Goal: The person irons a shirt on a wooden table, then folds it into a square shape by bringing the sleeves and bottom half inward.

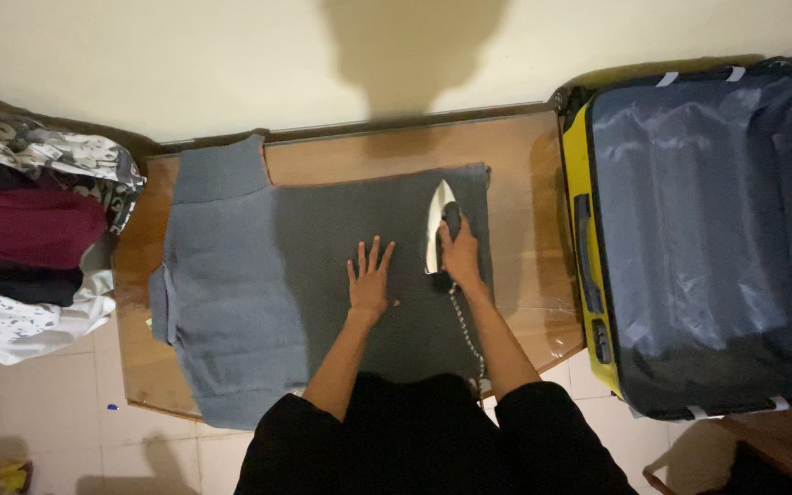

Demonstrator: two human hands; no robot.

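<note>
Right hand hides the iron handle; left hand flattens grey shirt.

right hand grips iron on grey shirt.

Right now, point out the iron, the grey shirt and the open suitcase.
iron (436, 229): head view, on its shiny metal side.
grey shirt (231, 293): head view, on the lighter body panel left of the hands.
open suitcase (708, 229): head view, on its grey inner lining.
</note>
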